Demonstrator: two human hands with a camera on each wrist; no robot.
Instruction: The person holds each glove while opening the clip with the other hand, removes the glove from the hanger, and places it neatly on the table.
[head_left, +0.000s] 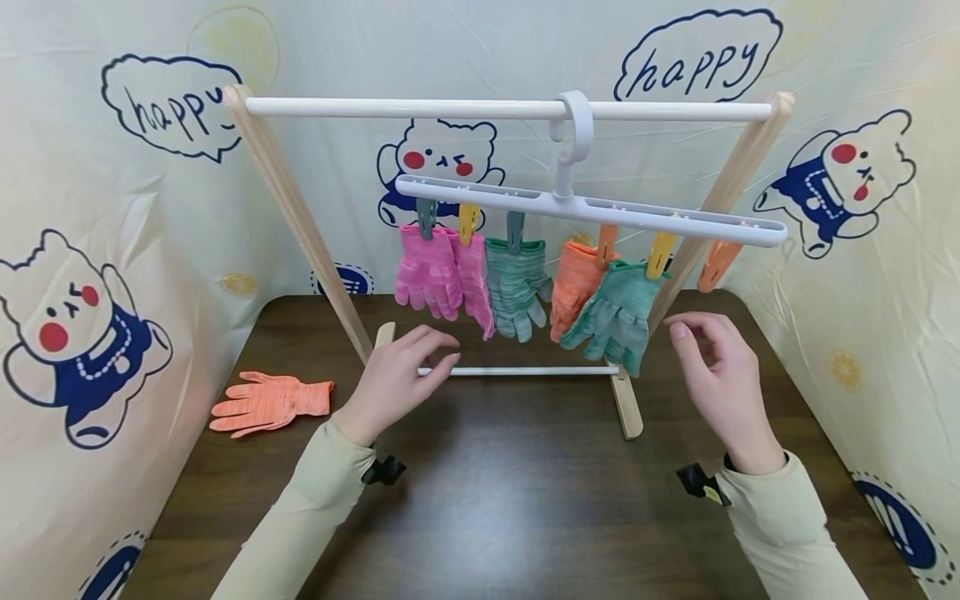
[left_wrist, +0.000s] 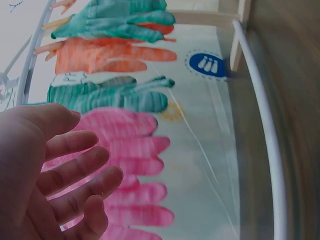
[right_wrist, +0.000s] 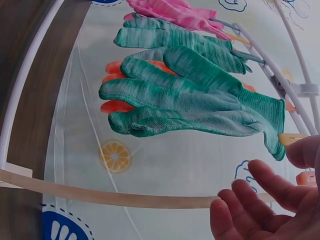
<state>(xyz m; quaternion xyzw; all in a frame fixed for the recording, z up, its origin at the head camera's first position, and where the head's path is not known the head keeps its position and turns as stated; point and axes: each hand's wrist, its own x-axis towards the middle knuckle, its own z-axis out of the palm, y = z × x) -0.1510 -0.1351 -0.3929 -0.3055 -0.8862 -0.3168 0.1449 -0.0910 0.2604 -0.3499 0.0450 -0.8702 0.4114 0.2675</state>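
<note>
From a pale lilac hanger (head_left: 487, 196) hang several knit gloves by clips: two pink gloves (head_left: 427, 271), a green glove (head_left: 517, 292), an orange glove (head_left: 576, 287) and another green glove (head_left: 618, 312) at the right. An orange clip (head_left: 720, 265) at the hanger's right end holds nothing. My left hand (head_left: 405, 375), fingers loosely bent, is in front of and below the pink gloves. In the left wrist view it overlaps them. My right hand (head_left: 720, 375) is to the right of the right-hand green glove, fingers relaxed and holding nothing. A yellow clip (right_wrist: 292, 139) is close to its thumb.
The hanger hooks over the white top bar (head_left: 412, 108) of a wooden-legged rack (head_left: 292, 217). A loose orange glove (head_left: 273, 404) lies flat on the dark table (head_left: 487, 500) at the left. The rack's lower bar (head_left: 525, 372) and right foot (head_left: 628, 408) sit low behind my hands.
</note>
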